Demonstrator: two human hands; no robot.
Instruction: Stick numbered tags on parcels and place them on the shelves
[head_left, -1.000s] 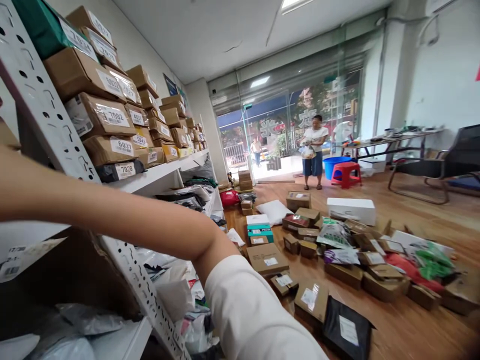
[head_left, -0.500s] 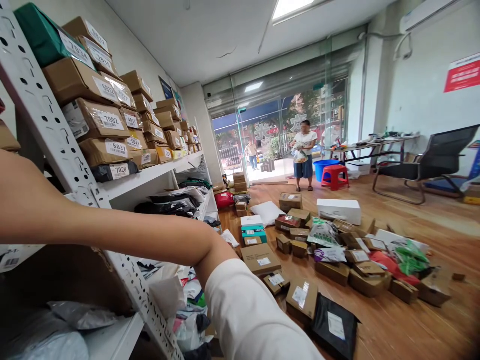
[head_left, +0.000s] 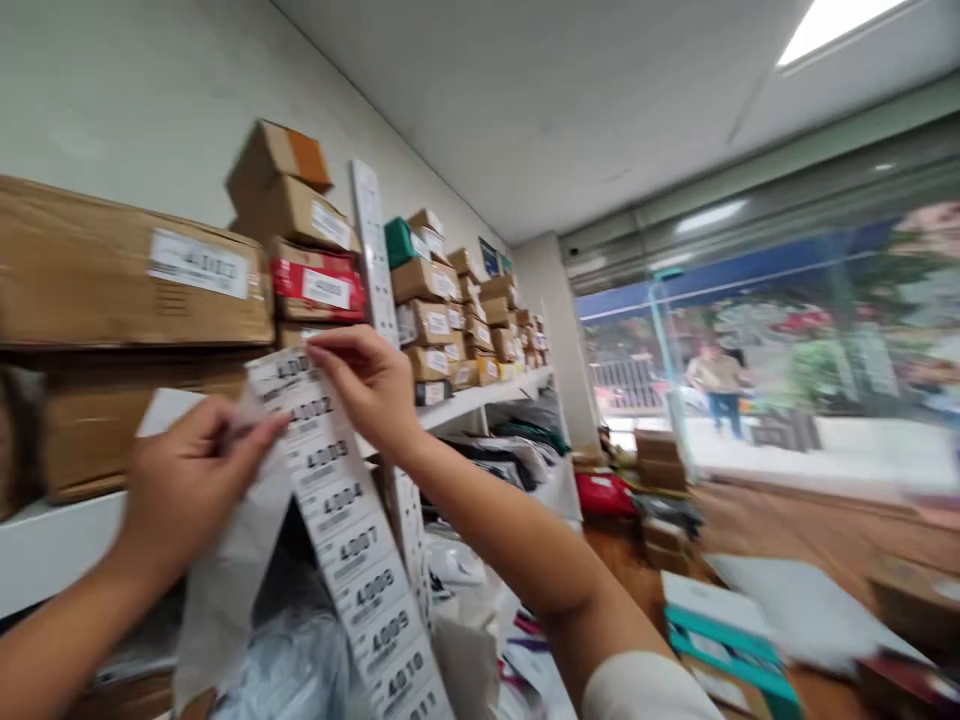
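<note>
A long strip of numbered barcode labels [head_left: 355, 548] hangs down in front of me, printed with numbers from about 4002 to 4011. My right hand [head_left: 367, 385] pinches the top edge of the strip, by its uppermost label. On the other side, my left hand [head_left: 184, 475] grips the strip's left edge between thumb and fingers. White paper [head_left: 229, 580] trails below my left hand. Behind the hands, a large cardboard box [head_left: 90, 270] with a label and a red parcel [head_left: 289, 290] with a label sit on the shelf.
White metal shelving [head_left: 487, 395] runs along the left wall, stacked with labelled boxes. Plastic-wrapped parcels [head_left: 292, 660] lie on the lower level. On the floor to the right are a teal-and-white box [head_left: 724, 635] and a white package [head_left: 810, 605]. A person [head_left: 720, 380] stands beyond the glass front.
My view has swung left toward the nearer shelf. My right arm, stretched leftward before, is now bent upward; both hands and the label strip have come into view.
</note>
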